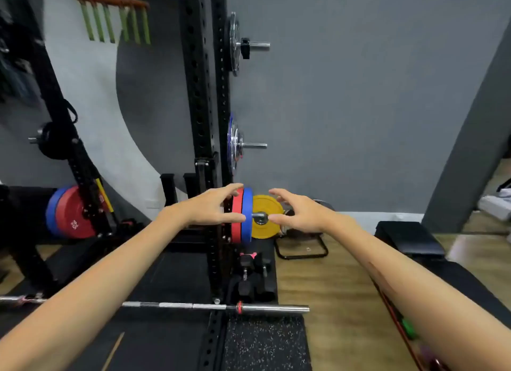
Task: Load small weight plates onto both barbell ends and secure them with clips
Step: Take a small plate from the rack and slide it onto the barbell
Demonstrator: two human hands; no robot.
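The left hand (pixel 214 206) is spread, its fingers over the rim of the red plate (pixel 237 216) on a storage peg (pixel 260 218) low on the black rack upright (pixel 206 122). Whether the fingertips press the plate or only lie against it cannot be told. The right hand (pixel 300 211) is also spread and holds nothing, its fingertips just beside the peg's steel end and in front of the yellow plate (pixel 266 217). Three small plates share that peg: red nearest the upright, the blue plate (pixel 247 216) against it, the yellow one outermost. No writing can be read on them.

The barbell (pixel 215 306) lies on the floor mat across the foot of the rack, its right sleeve (pixel 276 309) bare. Near the left edge a large red plate (pixel 76 211) carries white printing, too blurred to read. Higher pegs hold chrome plates (pixel 234 43), one with a black clip (pixel 245 48).
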